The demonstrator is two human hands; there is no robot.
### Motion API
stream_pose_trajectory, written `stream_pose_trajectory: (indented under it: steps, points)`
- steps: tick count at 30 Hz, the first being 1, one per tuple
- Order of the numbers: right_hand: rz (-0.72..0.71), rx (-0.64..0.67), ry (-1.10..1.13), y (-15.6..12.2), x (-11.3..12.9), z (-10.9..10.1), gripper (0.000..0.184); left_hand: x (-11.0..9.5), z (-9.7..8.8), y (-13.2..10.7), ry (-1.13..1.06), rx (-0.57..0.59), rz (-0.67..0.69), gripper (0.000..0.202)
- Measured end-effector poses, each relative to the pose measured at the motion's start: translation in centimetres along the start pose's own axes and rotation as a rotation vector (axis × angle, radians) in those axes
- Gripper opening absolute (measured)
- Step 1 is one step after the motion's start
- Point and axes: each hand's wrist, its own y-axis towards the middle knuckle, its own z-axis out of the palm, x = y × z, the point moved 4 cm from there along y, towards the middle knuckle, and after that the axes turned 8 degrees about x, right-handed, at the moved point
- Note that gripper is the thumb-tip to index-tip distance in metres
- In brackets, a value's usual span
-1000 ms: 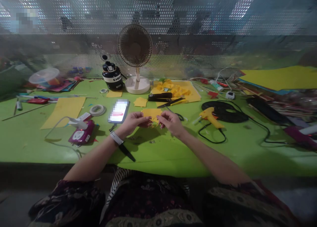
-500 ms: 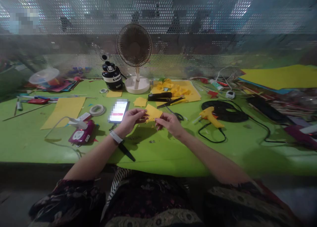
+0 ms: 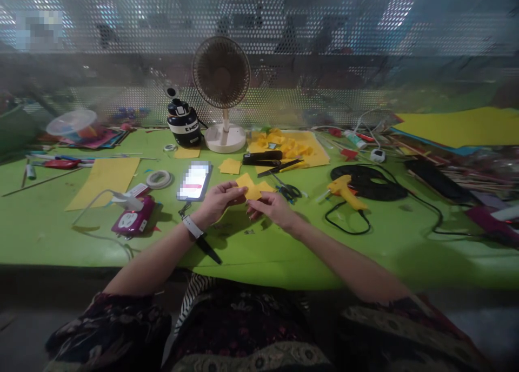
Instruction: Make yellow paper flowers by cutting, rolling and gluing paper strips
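Note:
A small yellow paper piece (image 3: 253, 188) is held just above the green table (image 3: 259, 247) between both my hands. My left hand (image 3: 219, 200) pinches its left edge, and a white watch band sits on that wrist. My right hand (image 3: 272, 208) grips the paper's lower right side with closed fingers. A phone (image 3: 195, 180) with a lit screen lies just left of my left hand. Scissors (image 3: 288, 190) lie just right of the paper.
A desk fan (image 3: 222, 91), a dark bottle (image 3: 184, 124), a black stapler (image 3: 261, 158) and cut yellow pieces (image 3: 290, 146) stand behind. A yellow glue gun (image 3: 344, 190) with black cable lies right. Tape roll (image 3: 159, 179), yellow sheet (image 3: 104, 180) and purple device (image 3: 133, 220) lie left.
The yellow paper has been turned and refolded between my hands. My right hand has shifted slightly down and left under the paper; my left hand stays in place.

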Motion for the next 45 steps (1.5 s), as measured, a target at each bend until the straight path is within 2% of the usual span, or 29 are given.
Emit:
stream_pose_trajectory:
  steps: [4,6,8,10,12,15,17,22,25,28,34,37,41,45]
  points:
    - [-0.053,0.053,-0.106,-0.2,0.6,-0.3,0.024,0.0,-0.4,0.1,-0.016,-0.012,-0.01,0.024]
    - [-0.154,-0.019,-0.238,-0.4,1.2,-1.2,0.016,0.0,-0.6,0.2,-0.033,-0.027,-0.045,0.025]
    - [-0.3,-0.157,-0.423,-0.7,2.1,-2.2,0.012,0.0,-0.7,0.2,-0.042,-0.041,-0.089,0.026]
    - [-0.451,-0.224,-0.622,-1.0,2.7,-2.6,0.03,0.1,-0.8,0.2,-0.046,-0.057,-0.127,0.027]
    - [-0.567,-0.176,-0.776,-1.0,2.8,-2.4,0.041,0.1,-0.8,0.1,-0.048,-0.057,-0.15,0.027]
    - [-0.66,-0.082,-0.876,-0.8,2.4,-2.0,0.026,0.1,-0.6,0.1,-0.04,-0.035,-0.17,0.028]
    - [-0.684,-0.073,-0.881,-0.6,2.2,-2.0,0.019,0.1,-0.3,0.0,-0.024,-0.017,-0.178,0.028]
    - [-0.685,-0.102,-0.809,-0.5,2.0,-2.0,0.014,0.2,0.2,0.0,0.013,0.005,-0.171,0.03]
    - [-0.649,-0.167,-0.74,-0.6,2.2,-2.1,0.011,0.4,0.3,0.0,0.041,0.041,-0.157,0.032]
    - [-0.561,-0.214,-0.637,-0.6,2.3,-2.2,0.02,0.6,0.5,-0.1,0.12,0.103,-0.131,0.033]
    - [-0.344,-0.222,-0.375,-0.1,1.2,-2.2,0.037,0.6,1.2,-0.3,0.268,0.173,-0.082,0.034]
    - [-0.298,-0.227,-0.363,0.0,0.8,-2.2,0.04,0.3,1.5,-0.4,0.304,0.198,-0.06,0.031]
    - [-0.329,-0.261,-0.408,-0.2,1.2,-2.1,0.041,-0.1,1.8,-0.7,0.338,0.22,-0.032,0.024]
    - [-0.336,-0.245,-0.43,-0.3,1.5,-1.9,0.042,-0.1,1.9,-0.8,0.342,0.214,-0.05,0.027]
